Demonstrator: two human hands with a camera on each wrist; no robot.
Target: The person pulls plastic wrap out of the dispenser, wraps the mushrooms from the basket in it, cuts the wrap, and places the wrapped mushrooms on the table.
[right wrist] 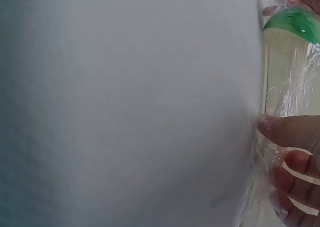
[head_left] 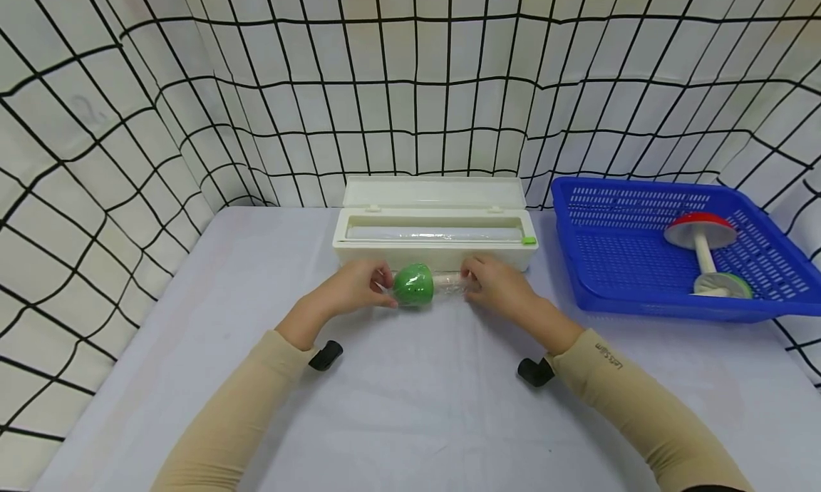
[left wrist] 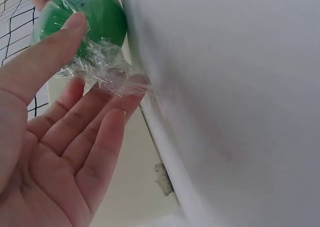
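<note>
A toy mushroom with a green cap and a pale stem lies sideways, wrapped in clear cling film. My left hand holds the loose film at the cap end. In the left wrist view its thumb rests over the green cap and its fingertips touch the crumpled film. At the stem end, my right hand grips the film between thumb and fingers; part of this hand is cut off in the right wrist view. Just behind both hands stands a white cling film dispenser, lid raised, with a roll inside.
A blue plastic basket on the right holds a red-capped mushroom and a green-capped one. Black netting over white cloth encloses the back and sides of the white-covered table.
</note>
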